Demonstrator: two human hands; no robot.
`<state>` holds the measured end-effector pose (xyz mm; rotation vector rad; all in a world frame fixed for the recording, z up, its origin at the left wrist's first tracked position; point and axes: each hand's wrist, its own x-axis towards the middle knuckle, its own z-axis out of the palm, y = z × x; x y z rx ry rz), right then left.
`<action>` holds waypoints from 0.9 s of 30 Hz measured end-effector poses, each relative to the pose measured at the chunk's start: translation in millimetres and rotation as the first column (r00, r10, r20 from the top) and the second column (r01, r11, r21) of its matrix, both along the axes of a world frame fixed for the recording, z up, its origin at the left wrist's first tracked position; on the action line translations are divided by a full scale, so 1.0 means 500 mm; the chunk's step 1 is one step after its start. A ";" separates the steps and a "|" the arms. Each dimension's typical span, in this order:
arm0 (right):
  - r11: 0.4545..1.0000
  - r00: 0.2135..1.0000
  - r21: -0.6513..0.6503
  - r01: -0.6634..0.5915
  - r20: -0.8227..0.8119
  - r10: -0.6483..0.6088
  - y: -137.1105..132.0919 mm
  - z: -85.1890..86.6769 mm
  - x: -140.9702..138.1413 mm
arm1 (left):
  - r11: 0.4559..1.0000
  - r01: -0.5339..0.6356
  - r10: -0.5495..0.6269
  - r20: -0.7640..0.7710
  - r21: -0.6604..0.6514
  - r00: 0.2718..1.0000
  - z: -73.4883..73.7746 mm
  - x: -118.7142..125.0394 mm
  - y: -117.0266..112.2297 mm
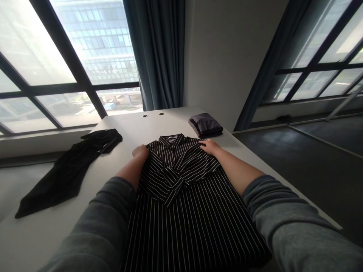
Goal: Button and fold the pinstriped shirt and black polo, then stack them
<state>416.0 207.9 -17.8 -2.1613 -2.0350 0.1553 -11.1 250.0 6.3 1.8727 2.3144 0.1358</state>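
Note:
A black shirt with white pinstripes [181, 215] lies flat on a white table [127, 128], collar at the far end and sleeves folded across its front. My left hand [140, 150] is curled at the shirt's left shoulder edge and seems to grip it. My right hand [210, 147] lies over the right shoulder, fingers reaching toward the collar; whether it grips the cloth, I cannot tell. Grey sleeves cover both my forearms up to bare wrists.
A black garment [70, 172] lies spread at the table's left. A folded dark grey garment [206, 125] sits at the far right. Two small round holes [153, 114] mark the far end. Beyond the right table edge lies a dark floor [306, 170].

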 end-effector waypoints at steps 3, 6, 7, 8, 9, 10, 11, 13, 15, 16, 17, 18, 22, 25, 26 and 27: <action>0.999 1.000 0.026 -0.021 0.009 0.021 0.015 -0.012 -0.006 | 0.999 -0.033 0.033 -0.004 -0.001 0.999 -0.011 -0.017 0.021; 0.996 0.998 0.058 -0.060 0.022 0.059 0.021 -0.018 -0.019 | 0.999 -0.036 0.037 -0.018 0.028 0.999 -0.016 -0.057 0.026; 0.995 0.997 0.066 -0.074 0.026 0.073 0.023 -0.019 -0.026 | 0.999 -0.032 0.032 -0.023 0.039 0.999 -0.015 -0.071 0.027; 0.993 0.996 0.072 -0.088 0.031 0.086 0.026 -0.020 -0.036 | 0.998 -0.028 0.029 -0.027 0.050 0.999 -0.014 -0.085 0.027; 0.992 0.994 0.075 -0.102 0.035 0.099 0.030 -0.021 -0.046 | 0.998 -0.028 0.029 -0.031 0.060 0.999 -0.013 -0.098 0.028; 0.991 0.993 0.077 -0.113 0.039 0.110 0.035 -0.022 -0.057 | 0.997 -0.031 0.034 -0.034 0.072 0.999 -0.011 -0.108 0.029; 0.990 0.992 0.077 -0.119 0.042 0.116 0.041 -0.022 -0.069 | 0.996 -0.039 0.043 -0.037 0.084 0.998 -0.009 -0.117 0.031; 0.991 0.993 0.076 -0.114 0.048 0.111 0.054 -0.024 -0.091 | 0.992 -0.066 0.070 -0.040 0.106 0.997 -0.008 -0.128 0.036; 0.993 0.995 0.074 -0.093 0.055 0.089 0.066 -0.025 -0.110 | 0.989 -0.095 0.100 -0.039 0.111 0.994 -0.009 -0.135 0.039; 0.994 0.995 0.074 -0.081 0.059 0.077 0.070 -0.026 -0.116 | 0.988 -0.108 0.112 -0.038 0.107 0.993 -0.012 -0.138 0.041; 0.995 0.996 0.073 -0.069 0.063 0.065 0.073 -0.026 -0.122 | 0.988 -0.119 0.124 -0.037 0.100 0.992 -0.015 -0.142 0.042; 0.996 0.996 0.071 -0.059 0.067 0.054 0.074 -0.025 -0.126 | 0.988 -0.129 0.132 -0.037 0.091 0.991 -0.017 -0.147 0.043; 0.999 0.996 0.050 -0.023 0.085 0.019 0.081 -0.011 -0.139 | 0.986 -0.152 0.155 -0.049 0.064 0.987 -0.017 -0.160 0.049; 0.994 0.993 0.105 -0.032 0.115 0.020 0.099 0.011 -0.161 | 0.993 -0.019 0.034 -0.123 0.117 0.992 -0.003 -0.143 0.061; 0.990 0.992 0.129 -0.052 0.121 0.036 0.108 0.019 -0.172 | 0.987 0.071 -0.049 -0.152 0.142 0.987 0.002 -0.127 0.065; 0.986 0.990 0.143 -0.089 0.124 0.071 0.118 0.025 -0.185 | 0.973 0.168 -0.141 -0.169 0.158 0.975 0.007 -0.107 0.069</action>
